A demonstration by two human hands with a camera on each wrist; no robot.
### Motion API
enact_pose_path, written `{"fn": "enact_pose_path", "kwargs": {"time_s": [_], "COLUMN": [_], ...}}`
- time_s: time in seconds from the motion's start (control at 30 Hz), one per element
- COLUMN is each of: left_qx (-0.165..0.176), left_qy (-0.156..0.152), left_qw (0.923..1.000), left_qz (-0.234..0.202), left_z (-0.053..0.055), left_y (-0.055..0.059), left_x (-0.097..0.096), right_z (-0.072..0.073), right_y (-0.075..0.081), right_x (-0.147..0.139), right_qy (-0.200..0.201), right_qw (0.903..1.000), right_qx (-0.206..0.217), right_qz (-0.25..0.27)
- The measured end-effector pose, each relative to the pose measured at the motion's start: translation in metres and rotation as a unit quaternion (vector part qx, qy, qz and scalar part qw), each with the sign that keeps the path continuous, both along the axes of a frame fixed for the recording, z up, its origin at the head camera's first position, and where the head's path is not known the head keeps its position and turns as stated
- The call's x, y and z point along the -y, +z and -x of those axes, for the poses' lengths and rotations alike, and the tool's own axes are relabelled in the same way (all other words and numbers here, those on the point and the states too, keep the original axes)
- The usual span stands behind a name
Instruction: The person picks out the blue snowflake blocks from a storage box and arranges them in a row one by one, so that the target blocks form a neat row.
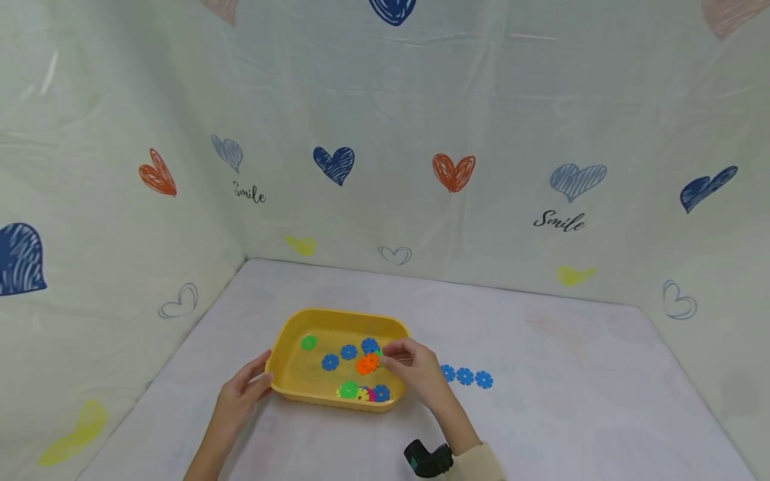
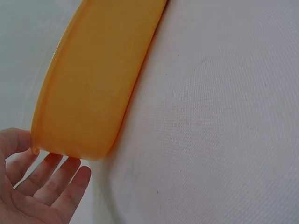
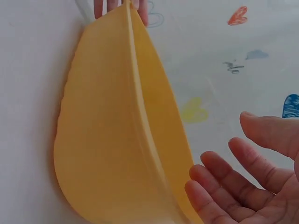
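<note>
A yellow plastic tray (image 1: 295, 366) sits on the table, tilted slightly in view. My left hand (image 1: 236, 395) grips its left end; in the left wrist view the thumb is at the rim and the fingertips touch the wall below. Over the tray's right side is my right hand (image 1: 423, 374), its fingers apart with nothing between them in the right wrist view. Just by those fingertips lie orange snowflake discs (image 1: 367, 363) and a partly covered green one. Other snowflake discs in the tray include a blue one (image 1: 329, 362), a green one (image 1: 309, 343) and a mixed cluster (image 1: 349, 389) along the near wall.
Right of the tray, blue snowflake discs (image 1: 465, 376) lie in a row on the white table (image 1: 571, 401), the leftmost partly behind my right hand. A sheet (image 1: 397, 214) printed with hearts surrounds the table at the back and sides. A black device (image 1: 428, 459) is on my right wrist.
</note>
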State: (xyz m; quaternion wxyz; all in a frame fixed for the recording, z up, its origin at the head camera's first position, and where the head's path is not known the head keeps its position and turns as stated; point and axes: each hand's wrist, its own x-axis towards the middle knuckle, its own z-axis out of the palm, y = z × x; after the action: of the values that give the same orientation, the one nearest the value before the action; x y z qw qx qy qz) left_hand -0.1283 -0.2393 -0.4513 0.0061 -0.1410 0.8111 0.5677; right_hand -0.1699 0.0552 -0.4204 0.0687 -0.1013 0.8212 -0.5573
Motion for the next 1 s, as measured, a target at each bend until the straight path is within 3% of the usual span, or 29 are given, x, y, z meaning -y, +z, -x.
{"fn": "enact_pose_path", "kwargs": {"time_s": [0.23, 0.5, 0.77, 1.0], "left_qx": [-0.014, -0.003, -0.011, -0.018], "left_qy": [0.000, 0.003, 0.002, 0.003], "left_qw": [0.9997, 0.9999, 0.9998, 0.9996], "left_qz": [-0.018, -0.014, -0.017, -0.022], "left_z": [-0.001, -0.001, -0.001, -0.002], "left_y": [-0.001, -0.001, 0.000, 0.000], "left_x": [0.000, 0.000, -0.001, -0.001], "right_z": [0.006, 0.019, 0.029, 0.035], "right_y": [-0.014, -0.026, -0.036, -0.043], "right_x": [0.031, 0.057, 0.075, 0.085], "right_qy": [0.014, 0.058, 0.059, 0.061], "right_qw": [0.9995, 0.9966, 0.9915, 0.9924], "right_qx": [0.030, 0.058, 0.116, 0.102], "right_qz": [0.002, 0.004, 0.004, -0.030]}}
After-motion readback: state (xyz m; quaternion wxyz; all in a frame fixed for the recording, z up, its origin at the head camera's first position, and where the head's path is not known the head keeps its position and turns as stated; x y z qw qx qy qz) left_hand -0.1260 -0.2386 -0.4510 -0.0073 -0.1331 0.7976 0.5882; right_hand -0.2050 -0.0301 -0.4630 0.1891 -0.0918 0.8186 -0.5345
